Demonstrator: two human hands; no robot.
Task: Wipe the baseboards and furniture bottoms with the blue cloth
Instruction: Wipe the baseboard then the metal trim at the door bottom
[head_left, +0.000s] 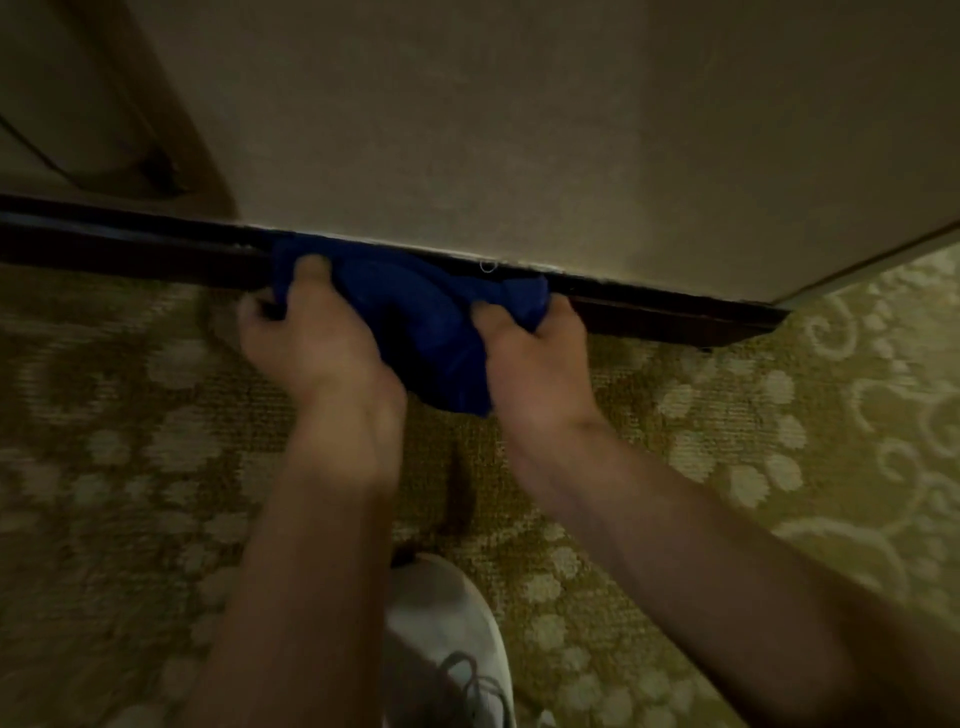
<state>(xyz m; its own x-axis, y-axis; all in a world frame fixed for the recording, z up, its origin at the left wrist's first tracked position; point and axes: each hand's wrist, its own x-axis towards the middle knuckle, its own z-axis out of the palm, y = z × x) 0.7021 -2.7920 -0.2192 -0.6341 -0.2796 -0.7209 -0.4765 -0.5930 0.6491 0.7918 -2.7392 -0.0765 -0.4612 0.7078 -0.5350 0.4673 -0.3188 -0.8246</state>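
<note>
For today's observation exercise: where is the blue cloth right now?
In the head view, the blue cloth sits centre frame against the dark baseboard, gripped between the left hand and right hand.

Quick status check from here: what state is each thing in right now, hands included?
Cloth: bunched, pressed against the baseboard, held at both ends.
Left hand: grips the cloth's left end.
Right hand: grips the cloth's right end.
Baseboard: dark, partly covered by the cloth.
Shoe: laced, flat on the carpet.
</note>
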